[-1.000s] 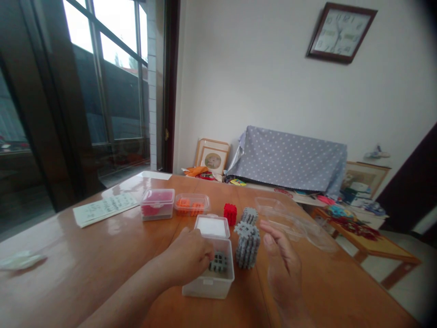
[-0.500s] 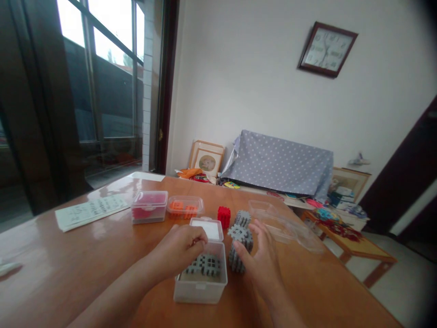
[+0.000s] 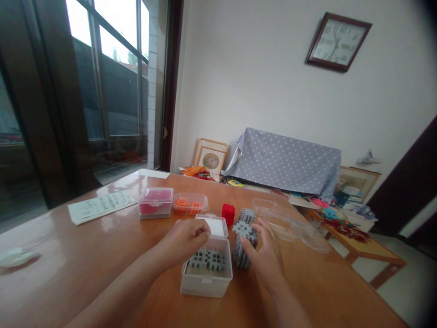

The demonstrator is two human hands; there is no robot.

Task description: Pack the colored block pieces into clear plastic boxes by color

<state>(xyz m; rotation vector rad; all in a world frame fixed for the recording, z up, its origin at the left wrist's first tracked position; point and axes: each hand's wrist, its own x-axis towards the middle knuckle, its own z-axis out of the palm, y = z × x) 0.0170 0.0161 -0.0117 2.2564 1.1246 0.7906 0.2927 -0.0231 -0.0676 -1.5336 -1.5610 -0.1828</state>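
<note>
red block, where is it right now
In the head view, the red block stands on the table just right of centre, by the far right corner of the open box lid and left of the rear gray stack.

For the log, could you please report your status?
Left hand curled over open box, grip unclear. Right hand at gray stack, contact unclear. Gray pieces in box; lid open behind.

Daylight is poured in through the window [image 3: 114,20], its upper panes bleached white! Glare is thrown across the tabletop [image 3: 109,237], clock numerals [image 3: 337,43] are left hazy, the upper right corner blacked out.
</note>
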